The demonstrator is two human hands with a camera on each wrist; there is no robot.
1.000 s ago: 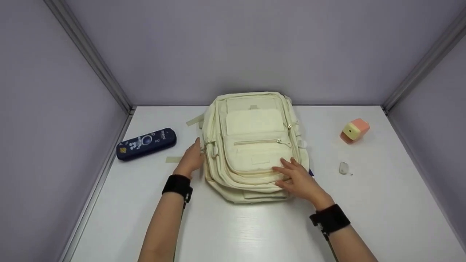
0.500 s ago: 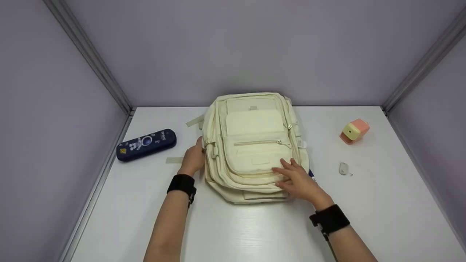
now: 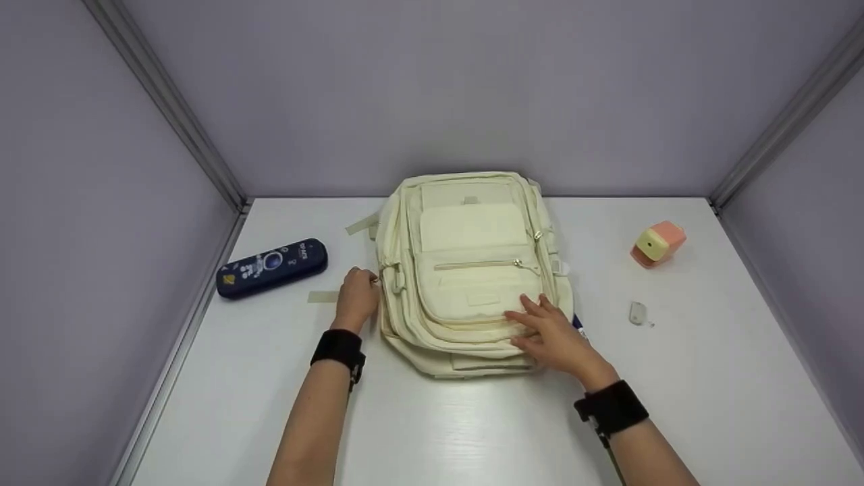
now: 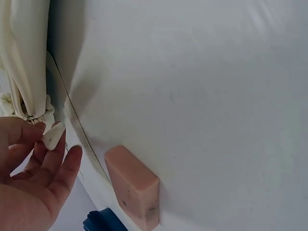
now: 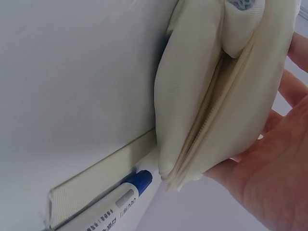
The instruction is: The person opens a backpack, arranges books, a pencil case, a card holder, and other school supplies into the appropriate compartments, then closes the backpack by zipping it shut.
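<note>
A cream backpack (image 3: pixel 472 283) lies front side up on the white table. At its left side my left hand (image 3: pixel 356 298) pinches a small cream tab (image 4: pixel 54 136) between thumb and fingertip, close to the gathered fabric; I cannot tell what the tab belongs to. My right hand (image 3: pixel 557 337) rests with spread, fairly straight fingers on the lower right of the bag's front. In the right wrist view its fingers (image 5: pixel 293 86) lie along the bag's side, beside a zipped seam (image 5: pixel 207 113).
A dark blue pencil case (image 3: pixel 272 268) lies at left. A pink-and-yellow pencil sharpener (image 3: pixel 658 244) and a small pale object (image 3: pixel 637 312) sit at right. A blue-capped marker (image 5: pixel 113 207) lies beside a strap (image 5: pixel 96 178). The left wrist view shows a pinkish block (image 4: pixel 132 185).
My left hand came in against the backpack's left side, then its fingers curled and drew back slightly toward me. My right hand and the backpack stayed in place.
</note>
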